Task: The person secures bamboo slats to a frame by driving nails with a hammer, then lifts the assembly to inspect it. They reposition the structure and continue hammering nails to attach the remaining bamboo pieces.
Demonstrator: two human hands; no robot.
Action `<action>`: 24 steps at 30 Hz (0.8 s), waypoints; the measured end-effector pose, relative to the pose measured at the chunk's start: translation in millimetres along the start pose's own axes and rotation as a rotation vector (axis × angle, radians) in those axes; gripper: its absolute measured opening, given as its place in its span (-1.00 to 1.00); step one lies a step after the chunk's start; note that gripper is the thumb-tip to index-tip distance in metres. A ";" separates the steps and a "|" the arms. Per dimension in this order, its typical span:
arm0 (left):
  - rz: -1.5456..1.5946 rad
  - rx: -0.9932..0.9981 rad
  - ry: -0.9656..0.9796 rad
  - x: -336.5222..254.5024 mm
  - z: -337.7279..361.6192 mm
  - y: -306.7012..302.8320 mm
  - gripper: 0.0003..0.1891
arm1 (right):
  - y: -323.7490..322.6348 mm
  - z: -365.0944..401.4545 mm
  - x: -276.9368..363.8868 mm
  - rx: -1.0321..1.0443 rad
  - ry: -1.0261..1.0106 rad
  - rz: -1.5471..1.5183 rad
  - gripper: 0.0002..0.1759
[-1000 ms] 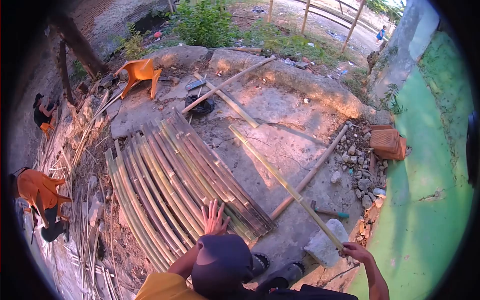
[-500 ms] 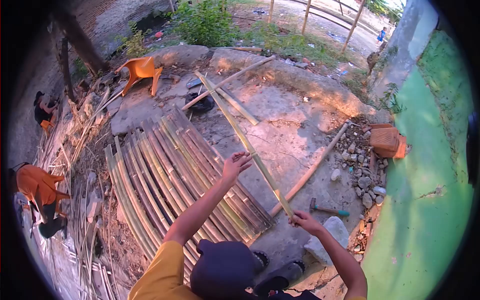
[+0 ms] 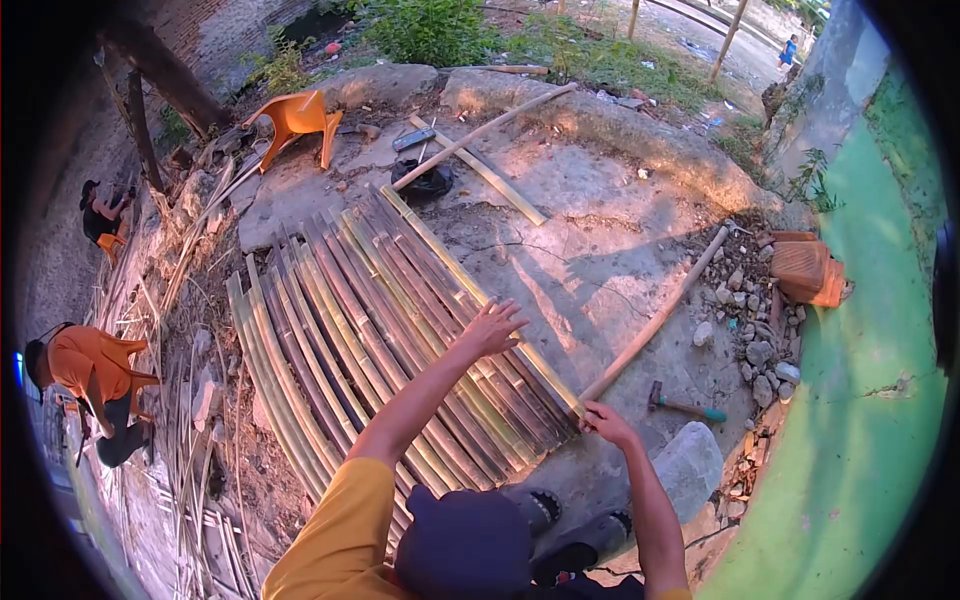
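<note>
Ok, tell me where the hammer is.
In the head view the hammer lies on the concrete at the right, between the pole and the big stone, just past the right hand that grips a slat.

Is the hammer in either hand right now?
No, the hammer lies on the ground; the left hand and right hand are on a bamboo slat.

Outdoors, strong sun, long shadows. Cracked concrete floor (image 3: 610, 270) w/ raised kerb at back. Green-painted wall (image 3: 860, 430) on rt. Orange plastic chair (image 3: 300, 115) tipped over top left, nr brick wall (image 3: 215, 25). Stone rubble (image 3: 750, 340) by green wall, shrubs (image 3: 430, 25) beyond.
</note>
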State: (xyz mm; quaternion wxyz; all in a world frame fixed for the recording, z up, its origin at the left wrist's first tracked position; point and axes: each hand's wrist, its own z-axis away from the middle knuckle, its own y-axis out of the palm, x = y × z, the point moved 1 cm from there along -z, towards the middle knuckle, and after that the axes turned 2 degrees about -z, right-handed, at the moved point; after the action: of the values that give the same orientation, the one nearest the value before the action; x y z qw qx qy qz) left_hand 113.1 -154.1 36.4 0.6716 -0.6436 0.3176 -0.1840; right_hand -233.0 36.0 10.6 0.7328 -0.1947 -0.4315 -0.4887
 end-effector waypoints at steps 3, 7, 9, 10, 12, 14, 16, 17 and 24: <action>0.034 0.187 -0.012 8.3 -7.4 22.2 -0.44 | 11.5 -5.2 -4.1 -0.281 -0.064 -0.133 -0.75; 0.041 0.108 0.003 27.9 -10.3 22.3 -0.54 | 33.4 -20.8 -8.2 -0.558 -0.132 -0.186 -0.75; 0.169 0.098 -0.007 29.3 -7.3 4.0 -0.59 | 48.6 -14.4 -9.8 -0.697 -0.201 -0.013 -0.78; 0.185 0.130 -0.035 28.1 -8.4 -2.6 -0.62 | 49.6 -19.4 -8.2 -0.752 -0.283 0.144 -0.80; 0.199 0.175 -0.061 30.4 -5.9 -4.0 -0.65 | 58.2 -17.3 0.6 -0.822 -0.253 0.190 -0.81; 0.119 0.155 -0.071 32.4 -4.9 -0.3 -0.68 | 63.0 -15.0 6.2 -0.879 -0.228 0.242 -0.81; 0.132 0.124 -0.060 29.4 -4.0 5.8 -0.67 | 65.2 -12.4 5.0 -1.002 -0.328 0.400 -0.82; 0.119 0.121 -0.066 30.0 -5.0 7.8 -0.69 | 64.1 -11.5 4.5 -1.004 -0.323 0.398 -0.82; 0.116 0.210 -0.123 29.1 -8.2 9.1 -0.74 | 62.6 -6.2 4.6 -0.951 -0.252 0.335 -0.81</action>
State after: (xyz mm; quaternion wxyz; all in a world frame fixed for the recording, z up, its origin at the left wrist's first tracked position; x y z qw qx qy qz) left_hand 127.4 -178.3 22.2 0.7632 -0.5602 0.2914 -0.1371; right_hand -174.2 57.1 19.5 0.5738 -0.6299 -0.2094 -0.4797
